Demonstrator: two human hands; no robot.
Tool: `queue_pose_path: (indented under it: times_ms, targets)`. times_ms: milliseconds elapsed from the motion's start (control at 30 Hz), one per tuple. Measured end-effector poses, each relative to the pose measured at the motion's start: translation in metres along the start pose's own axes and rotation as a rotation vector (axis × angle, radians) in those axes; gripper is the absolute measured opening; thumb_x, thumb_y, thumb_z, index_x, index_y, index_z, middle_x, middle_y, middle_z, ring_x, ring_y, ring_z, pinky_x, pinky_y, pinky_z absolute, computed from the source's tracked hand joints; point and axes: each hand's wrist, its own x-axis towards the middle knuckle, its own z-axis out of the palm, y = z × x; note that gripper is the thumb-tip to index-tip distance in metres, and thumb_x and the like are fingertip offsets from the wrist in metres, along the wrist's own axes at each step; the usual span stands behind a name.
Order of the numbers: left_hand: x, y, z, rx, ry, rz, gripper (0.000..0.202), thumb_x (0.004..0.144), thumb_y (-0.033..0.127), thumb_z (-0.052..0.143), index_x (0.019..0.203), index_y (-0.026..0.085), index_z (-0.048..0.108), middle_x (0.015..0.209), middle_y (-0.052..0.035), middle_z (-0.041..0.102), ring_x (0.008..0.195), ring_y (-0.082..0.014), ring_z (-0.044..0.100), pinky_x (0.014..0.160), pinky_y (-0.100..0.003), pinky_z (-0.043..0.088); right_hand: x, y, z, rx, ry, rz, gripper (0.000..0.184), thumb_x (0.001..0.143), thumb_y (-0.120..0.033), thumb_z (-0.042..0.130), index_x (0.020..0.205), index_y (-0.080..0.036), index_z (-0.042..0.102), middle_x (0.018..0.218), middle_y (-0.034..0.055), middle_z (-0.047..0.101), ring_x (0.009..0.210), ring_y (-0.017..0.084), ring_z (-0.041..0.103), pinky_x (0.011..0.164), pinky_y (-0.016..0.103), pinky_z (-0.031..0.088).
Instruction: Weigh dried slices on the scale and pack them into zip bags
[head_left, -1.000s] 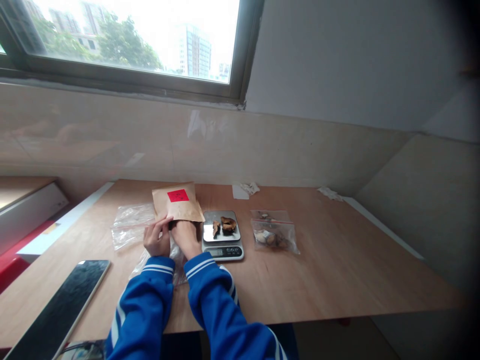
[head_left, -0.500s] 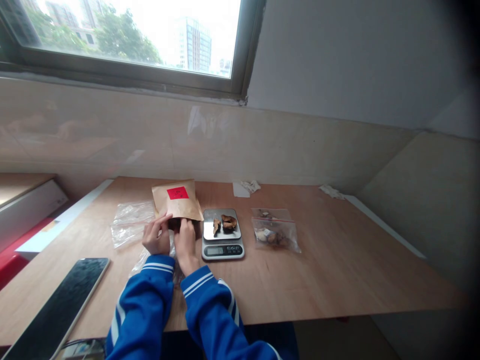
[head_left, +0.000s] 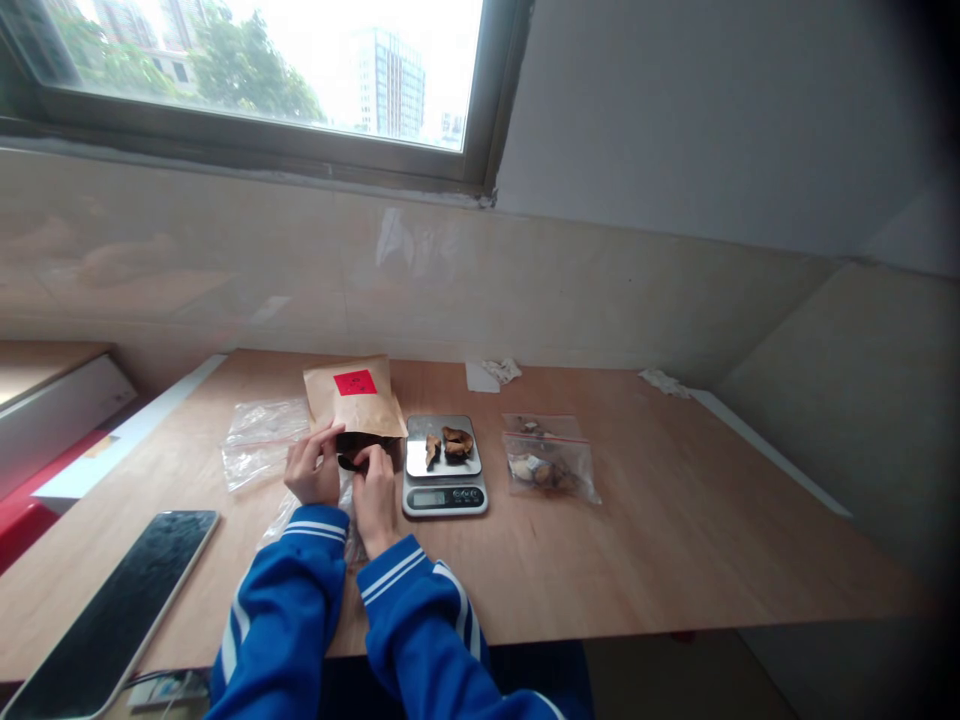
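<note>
Bench (head_left: pixel 675 520): wooden, carrying all below.
Paper bag (head_left: pixel 361 413): lying on the bench, mouth toward the person; contents could spill should its lip slip.
Scale (head_left: pixel 446 498): just right of the bag; a knock from the bag's corner might upset the reading.
Left hand (head_left: pixel 313 470): closed on the bag's lip.
Right hand (head_left: pixel 376 490): apart from the left, fingers curled at the mouth; grip cannot be told.
Brown pieces (head_left: pixel 457 443): loose on the scale's plate, liable to slide if jostled.
Dark piece (head_left: pixel 347 462): beside the right fingertips; a weak pinch could drop it.
</note>
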Motion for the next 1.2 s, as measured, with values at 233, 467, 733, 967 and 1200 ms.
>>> queue_pose_path:
  times_ms: [233,467,733,967,1200]
  targets:
    - [0.001,0.001,0.000,0.009,0.004,-0.005,0.015,0.084,0.019,0.059,0.087,0.024,0.073,0.093,-0.0031,0.072,0.079,-0.0154,0.061,0.075,-0.029,0.047,-0.012,0.000,-0.008,0.102,-0.015,0.031,0.030,0.069,0.004,0.042,0.082,-0.022,0.053,0.084,0.0016,0.061,0.084,0.018,0.059,0.080,0.028,0.048]
    - [-0.001,0.000,0.001,0.015,-0.005,-0.007,0.015,0.084,0.020,0.059,0.086,0.024,0.073,0.092,-0.0034,0.072,0.075,-0.0149,0.060,0.073,-0.029,0.047,-0.016,0.003,-0.010,0.201,0.049,0.048,0.027,0.070,0.000,0.044,0.083,-0.022,0.052,0.086,0.0026,0.065,0.093,0.018,0.063,0.085,0.030,0.049]
    - [0.000,0.000,0.001,0.025,0.010,0.009,0.015,0.085,0.022,0.059,0.086,0.024,0.073,0.090,-0.0037,0.072,0.075,-0.0148,0.059,0.073,-0.029,0.046,-0.026,0.006,-0.022,0.207,0.182,-0.025,0.024,0.071,0.000,0.046,0.080,-0.020,0.054,0.098,0.0067,0.063,0.099,0.017,0.060,0.090,0.031,0.048]
    - [0.002,0.002,0.000,0.027,0.015,0.007,0.015,0.085,0.023,0.059,0.085,0.023,0.073,0.091,-0.0041,0.072,0.074,-0.0149,0.059,0.072,-0.029,0.046,-0.041,0.002,-0.066,0.110,0.361,-0.012,0.018,0.079,-0.005,0.051,0.088,-0.019,0.058,0.093,0.0056,0.057,0.092,0.017,0.057,0.086,0.031,0.047]
    - [0.000,-0.003,0.003,0.027,0.007,-0.004,0.014,0.084,0.021,0.059,0.085,0.023,0.074,0.092,-0.0040,0.073,0.076,-0.0156,0.060,0.072,-0.029,0.046,-0.026,0.010,-0.098,-0.266,0.294,0.050,0.025,0.079,-0.004,0.053,0.086,-0.023,0.068,0.095,0.0050,0.055,0.093,0.021,0.052,0.088,0.035,0.039]
